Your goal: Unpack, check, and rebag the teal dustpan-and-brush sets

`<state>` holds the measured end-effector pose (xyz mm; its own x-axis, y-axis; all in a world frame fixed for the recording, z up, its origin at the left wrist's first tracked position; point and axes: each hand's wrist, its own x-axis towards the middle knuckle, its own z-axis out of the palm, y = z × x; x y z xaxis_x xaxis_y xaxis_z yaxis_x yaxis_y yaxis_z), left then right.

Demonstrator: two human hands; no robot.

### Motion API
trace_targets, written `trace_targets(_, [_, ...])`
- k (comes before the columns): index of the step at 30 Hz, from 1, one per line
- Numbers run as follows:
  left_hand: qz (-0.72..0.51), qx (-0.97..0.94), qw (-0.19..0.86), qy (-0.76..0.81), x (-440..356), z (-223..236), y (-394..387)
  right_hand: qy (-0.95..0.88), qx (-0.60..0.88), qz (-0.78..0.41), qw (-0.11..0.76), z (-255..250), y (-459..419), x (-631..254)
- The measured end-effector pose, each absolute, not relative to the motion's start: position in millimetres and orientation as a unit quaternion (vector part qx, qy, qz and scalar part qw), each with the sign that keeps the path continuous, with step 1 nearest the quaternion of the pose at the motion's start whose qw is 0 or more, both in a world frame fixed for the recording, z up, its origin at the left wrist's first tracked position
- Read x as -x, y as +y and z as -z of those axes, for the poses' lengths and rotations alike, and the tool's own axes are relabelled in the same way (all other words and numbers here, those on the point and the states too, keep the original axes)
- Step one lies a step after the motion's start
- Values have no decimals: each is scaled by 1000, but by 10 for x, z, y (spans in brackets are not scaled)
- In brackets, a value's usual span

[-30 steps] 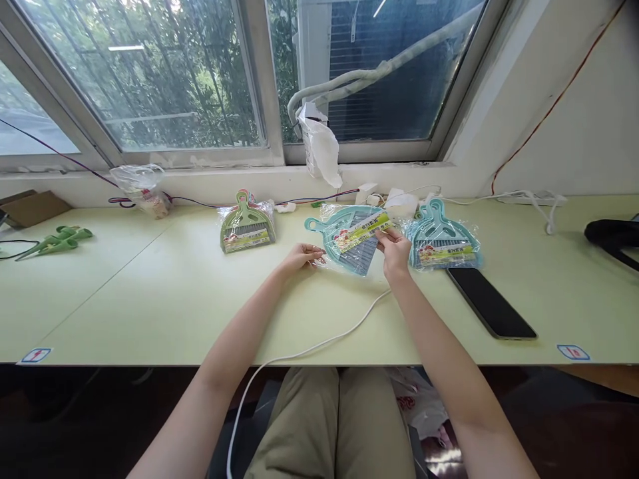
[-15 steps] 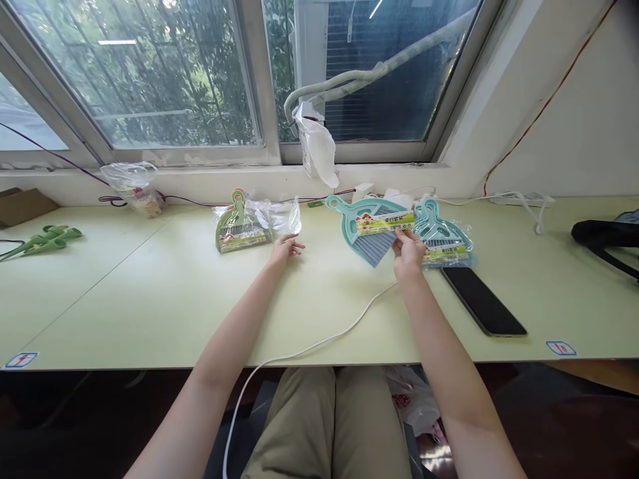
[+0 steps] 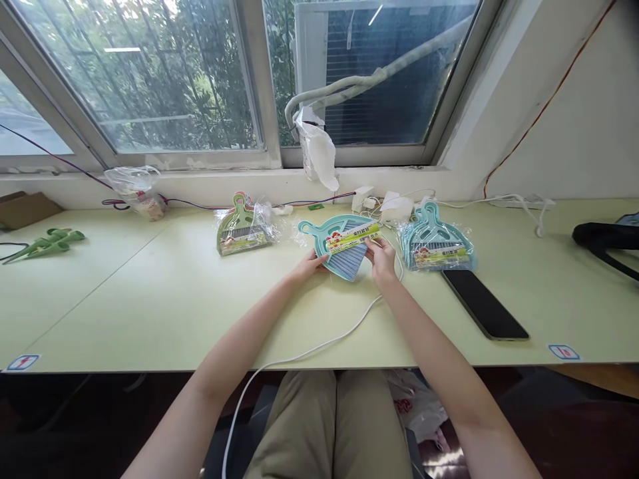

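Observation:
A turquoise dustpan and brush set with a yellow printed label is held tilted just above the table between my two hands. My left hand grips its lower left edge, the thumb on top. On its right side, by the end of the label, my right hand pinches the bristle edge. To the right lie wrapped turquoise dustpan sets, stacked in clear plastic. Green dustpan sets in clear wrap lie on the left.
A black phone lies right of my right forearm. A white cable crosses the table and hangs over its front edge. White plugs and wires sit by the wall. A plastic bag and a green plant-like object are at left.
The turquoise set has moved left and toward me in my right hand. My left hand has left the clear plastic by the green sets and now grips the turquoise set.

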<state>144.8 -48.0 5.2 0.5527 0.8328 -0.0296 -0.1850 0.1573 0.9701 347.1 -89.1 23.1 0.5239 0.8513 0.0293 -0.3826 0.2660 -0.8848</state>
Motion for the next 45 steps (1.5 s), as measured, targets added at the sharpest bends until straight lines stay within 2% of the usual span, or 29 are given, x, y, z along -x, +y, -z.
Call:
trace_targets(6, [-474, -458, 652, 375, -1460, -1, -343, -321, 481, -413, 703, -147, -795, -3483])
trace_targets(10, [-571, -427, 561, 422, -1408, -57, -293, -353, 555, -375, 653, -75, -746, -3617])
trace_targets(12, [-608, -439, 490, 445, -1393, -107, -333, -411, 621, -298, 597, -55, -763, -3699])
trace_targets(14, [-627, -466, 418, 463, -1393, -167, -415, -483, 670, -161, 541, -66, -808, -3741])
trace_targets(16, [-638, -499, 356, 466, -1417, -221, -528, -543, 672, -33, 502, -113, -871, -3707])
trace_targets(18, [-645, -538, 306, 449, -1464, -253, -651, -606, 633, 22, 482, -185, -940, -3589])
trace_targets(21, [-627, -617, 255, 402, -1560, -242, -813, -702, 537, 9, 467, -278, -1032, -3326])
trace_targets(24, [-572, -718, 214, 335, -1637, -185, -908, -703, 492, -31, 513, -300, -1076, -3124])
trace_targets(31, [-523, -824, 85, 200, -1628, -189, -956, -640, 463, -69, 609, -368, -1066, -3190])
trace_targets(36, [-495, -857, 40, 138, -1561, -311, -970, -597, 497, -75, 626, -450, -1159, -3183])
trace_targets(39, [-484, -867, 33, 118, -1515, -354, -960, -587, 493, -102, 634, -469, -1192, -3139])
trace_targets(45, [-510, -831, 107, 192, -1444, -362, -861, -619, 448, -164, 625, -540, -1179, -3190])
